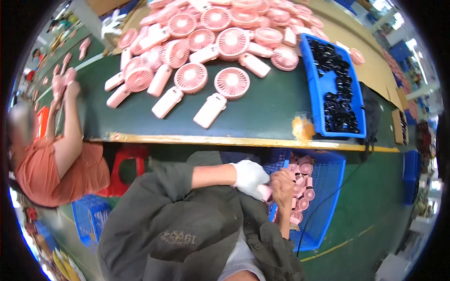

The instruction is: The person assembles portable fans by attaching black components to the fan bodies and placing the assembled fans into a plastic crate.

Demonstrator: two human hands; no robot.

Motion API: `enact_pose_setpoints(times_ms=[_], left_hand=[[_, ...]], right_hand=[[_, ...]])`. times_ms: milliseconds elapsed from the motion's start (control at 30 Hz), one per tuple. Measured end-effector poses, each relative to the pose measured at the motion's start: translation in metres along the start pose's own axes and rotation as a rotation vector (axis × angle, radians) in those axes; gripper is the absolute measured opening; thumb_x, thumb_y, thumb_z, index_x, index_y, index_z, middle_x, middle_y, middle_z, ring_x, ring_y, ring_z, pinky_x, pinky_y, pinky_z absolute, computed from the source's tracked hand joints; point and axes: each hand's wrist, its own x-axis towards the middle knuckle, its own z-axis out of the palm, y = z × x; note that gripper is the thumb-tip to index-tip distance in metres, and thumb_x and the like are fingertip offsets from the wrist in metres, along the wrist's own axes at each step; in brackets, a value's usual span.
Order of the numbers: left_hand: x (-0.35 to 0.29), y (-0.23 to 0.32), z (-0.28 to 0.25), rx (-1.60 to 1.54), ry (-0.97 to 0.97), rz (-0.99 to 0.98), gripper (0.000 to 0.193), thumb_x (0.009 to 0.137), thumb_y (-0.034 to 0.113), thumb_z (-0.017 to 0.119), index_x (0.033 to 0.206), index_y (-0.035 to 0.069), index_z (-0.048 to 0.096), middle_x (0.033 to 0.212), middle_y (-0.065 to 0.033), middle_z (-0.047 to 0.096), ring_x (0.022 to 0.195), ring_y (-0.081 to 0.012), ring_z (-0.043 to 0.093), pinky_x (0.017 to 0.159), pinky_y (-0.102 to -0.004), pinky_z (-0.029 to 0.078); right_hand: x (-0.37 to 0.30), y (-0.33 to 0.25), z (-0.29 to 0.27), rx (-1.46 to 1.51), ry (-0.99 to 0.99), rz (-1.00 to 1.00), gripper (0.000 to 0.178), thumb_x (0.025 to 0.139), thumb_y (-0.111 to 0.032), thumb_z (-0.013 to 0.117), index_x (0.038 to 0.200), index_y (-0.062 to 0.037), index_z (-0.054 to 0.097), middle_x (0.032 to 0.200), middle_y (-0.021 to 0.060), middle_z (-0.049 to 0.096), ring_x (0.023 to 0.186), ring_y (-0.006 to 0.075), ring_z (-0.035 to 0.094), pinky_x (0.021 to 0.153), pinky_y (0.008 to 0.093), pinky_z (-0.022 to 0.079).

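Our gloved left hand clamps a pink piece, our bare right hand close by, grip unclear; we're seemingly mid-handwork, next move wanting steadiness.

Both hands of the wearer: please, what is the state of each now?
Left, gloved hand: closed, holding a pink item, mostly hidden.
Right hand: fingers curled; whether it holds anything cannot be told.

Fans are pale pink, the glove white. The tray is blue, its small parts black.
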Motion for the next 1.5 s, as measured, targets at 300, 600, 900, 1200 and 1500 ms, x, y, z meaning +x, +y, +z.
enact_pose_setpoints(times_ms=[300, 600, 900, 1200, 1500], left_hand=[[-0.013, -0.012, 0.032, 0.031, -0.031, -0.179, 0.056, 0.086, 0.061, 0.051, 0.094, 0.007, 0.064, 0.082, -0.0179, 0.068, 0.079, -0.0362, 0.067, 0.070, -0.0458, 0.052], [-0.039, -0.012, -0.007, 0.088, 0.745, 0.047, 0.029, 0.074, 0.031, 0.072, 0.091, 0.008, 0.067, 0.081, -0.0140, 0.065, 0.077, -0.0320, 0.064, 0.066, -0.0412, 0.051], [-0.098, -0.079, -0.075, 0.436, 1.304, -0.458, 0.031, 0.074, 0.022, 0.074, 0.093, 0.001, 0.064, 0.092, -0.0146, 0.063, 0.083, -0.0327, 0.061, 0.075, -0.0402, 0.048], [-0.079, -0.074, -0.130, 0.336, 0.729, -0.587, 0.032, 0.067, 0.034, 0.074, 0.084, 0.008, 0.065, 0.086, -0.0118, 0.063, 0.084, -0.0303, 0.063, 0.071, -0.0409, 0.052], [-0.049, -0.063, -0.100, 0.550, 0.791, -0.211, 0.041, 0.072, 0.052, 0.069, 0.074, 0.011, 0.063, 0.076, -0.0069, 0.061, 0.076, -0.0252, 0.062, 0.064, -0.0390, 0.052]], right_hand=[[-0.007, -0.007, 0.043, -0.232, -0.070, 0.169, 0.026, 0.089, -0.023, 0.055, 0.077, -0.0033, 0.065, 0.075, 0.0133, 0.065, 0.065, 0.0304, 0.063, 0.066, 0.0407, 0.047], [-0.010, 0.044, 0.026, -0.476, -0.358, 0.496, 0.028, 0.096, -0.031, 0.041, 0.096, -0.0113, 0.061, 0.073, 0.0201, 0.064, 0.073, 0.0397, 0.065, 0.067, 0.0550, 0.049], [-0.068, 0.117, -0.055, -0.873, 0.378, 0.781, 0.041, 0.093, -0.033, 0.053, 0.087, 0.0061, 0.066, 0.083, 0.0243, 0.065, 0.074, 0.0431, 0.063, 0.070, 0.0503, 0.049], [0.193, 0.025, -0.129, -0.439, 0.711, 0.015, 0.011, 0.084, -0.008, 0.067, 0.084, 0.0020, 0.063, 0.077, 0.0154, 0.063, 0.067, 0.0319, 0.061, 0.060, 0.0383, 0.047], [0.312, 0.138, -0.163, -1.264, 0.198, 0.136, 0.024, 0.077, -0.026, 0.071, 0.076, -0.0030, 0.062, 0.084, 0.0196, 0.066, 0.080, 0.0372, 0.065, 0.072, 0.0469, 0.054]])
